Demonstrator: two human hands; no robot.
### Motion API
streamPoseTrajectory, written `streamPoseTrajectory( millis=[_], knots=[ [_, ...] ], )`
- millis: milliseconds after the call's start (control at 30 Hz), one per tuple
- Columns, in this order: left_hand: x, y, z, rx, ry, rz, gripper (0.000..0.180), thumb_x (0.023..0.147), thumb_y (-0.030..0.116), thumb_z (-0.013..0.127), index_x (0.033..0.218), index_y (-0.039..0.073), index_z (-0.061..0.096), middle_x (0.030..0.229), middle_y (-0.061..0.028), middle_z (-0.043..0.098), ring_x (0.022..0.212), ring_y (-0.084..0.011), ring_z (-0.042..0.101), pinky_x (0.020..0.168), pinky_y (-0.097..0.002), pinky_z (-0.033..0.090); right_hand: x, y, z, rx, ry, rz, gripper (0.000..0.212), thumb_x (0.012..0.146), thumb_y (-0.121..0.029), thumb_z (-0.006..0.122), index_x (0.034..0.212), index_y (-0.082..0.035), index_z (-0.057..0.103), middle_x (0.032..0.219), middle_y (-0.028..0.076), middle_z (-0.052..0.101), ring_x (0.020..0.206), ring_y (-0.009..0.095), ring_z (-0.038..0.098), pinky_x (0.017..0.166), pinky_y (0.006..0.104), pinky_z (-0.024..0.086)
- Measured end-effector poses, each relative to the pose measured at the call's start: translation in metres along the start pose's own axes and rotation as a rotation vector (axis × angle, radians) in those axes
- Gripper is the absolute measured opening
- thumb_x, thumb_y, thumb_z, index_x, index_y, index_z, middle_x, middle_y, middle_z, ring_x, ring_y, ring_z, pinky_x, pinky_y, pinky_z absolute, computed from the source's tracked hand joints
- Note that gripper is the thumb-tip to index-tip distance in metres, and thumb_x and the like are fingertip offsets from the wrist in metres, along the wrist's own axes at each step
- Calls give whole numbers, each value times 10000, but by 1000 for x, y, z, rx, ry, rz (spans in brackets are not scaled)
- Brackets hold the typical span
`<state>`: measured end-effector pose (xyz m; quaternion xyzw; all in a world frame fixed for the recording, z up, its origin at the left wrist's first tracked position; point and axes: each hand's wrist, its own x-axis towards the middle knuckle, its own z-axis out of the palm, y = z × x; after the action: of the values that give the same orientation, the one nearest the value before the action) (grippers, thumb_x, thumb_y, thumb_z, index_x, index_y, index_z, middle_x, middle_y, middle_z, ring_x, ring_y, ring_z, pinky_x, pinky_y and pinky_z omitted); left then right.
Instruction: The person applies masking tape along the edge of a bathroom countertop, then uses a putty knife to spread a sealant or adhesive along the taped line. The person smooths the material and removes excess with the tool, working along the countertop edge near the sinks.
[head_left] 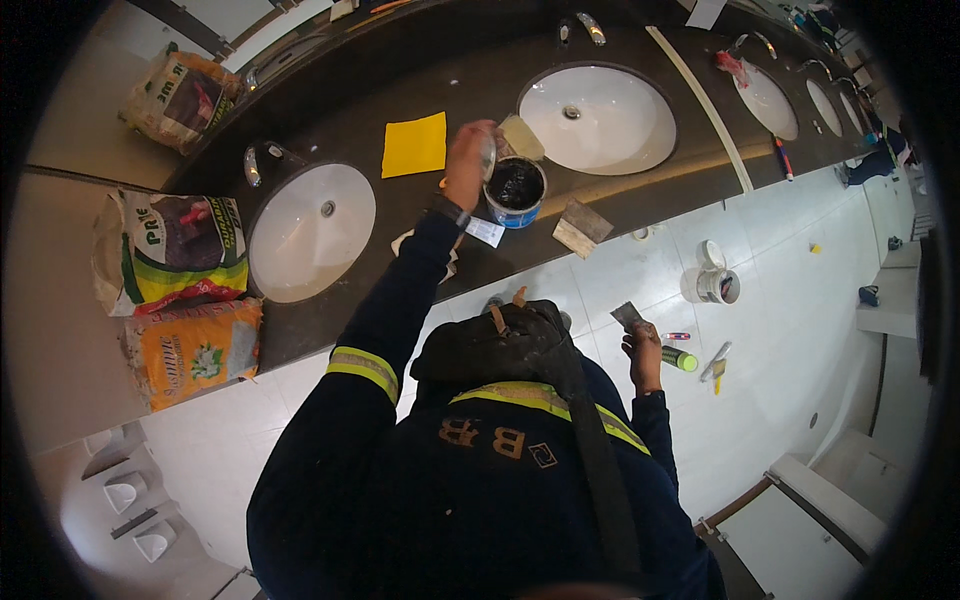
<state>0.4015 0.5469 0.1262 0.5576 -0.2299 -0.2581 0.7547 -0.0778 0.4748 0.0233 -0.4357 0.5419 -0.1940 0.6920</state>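
Observation:
At the counter's front edge stands an open blue tin [517, 193] with dark, glossy stuff inside. My left hand [465, 165] is closed beside its rim, on what looks like a round, pale lid [488, 157] seen nearly edge-on. Out over the floor on the right, my right hand [642, 355] grips a scraper [627, 316] with a wide, dark, smeared blade. A beige block [522, 137] lies just behind the tin, next to a basin. Left of the tin lies a yellow sheet [414, 145]. A small white printed packet [485, 231] rests below my left wrist.
White basins [598, 118] are sunk in the dark counter [440, 80]. A two-tone flat piece [582, 228] lies at its front edge. Filled bags [185, 250] stand at left. On the tiled floor are a white bucket [718, 287], a green bottle [680, 358] and a brush [718, 370].

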Motion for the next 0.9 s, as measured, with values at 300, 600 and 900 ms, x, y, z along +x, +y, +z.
streamPoseTrajectory(
  millis=[300,600,900],
  knots=[
    [-6,5,-113,-708,468,-349,890,922,782,413,1471,82,440,1462,-209,507,1389,-365,455,1152,-643,289,-14,-12,-17,0,100,4,251,990,-308,553,1150,-119,596,933,20,619,776,123,587,698,299,512],
    [17,-19,-154,-722,505,-456,1059,874,837,427,1522,2,358,1544,-199,432,1447,-352,387,1202,-552,260,-19,-14,-18,-41,122,55,210,993,-249,596,1156,-116,589,884,-4,625,747,98,569,650,263,481],
    [4,-15,-149,-81,557,-387,817,996,606,445,1545,11,335,1561,-236,385,1461,-352,355,1210,-535,220,-24,-40,-13,-123,82,-99,188,984,-202,622,1155,-125,600,922,-7,645,759,78,563,643,227,440]
  ],
)
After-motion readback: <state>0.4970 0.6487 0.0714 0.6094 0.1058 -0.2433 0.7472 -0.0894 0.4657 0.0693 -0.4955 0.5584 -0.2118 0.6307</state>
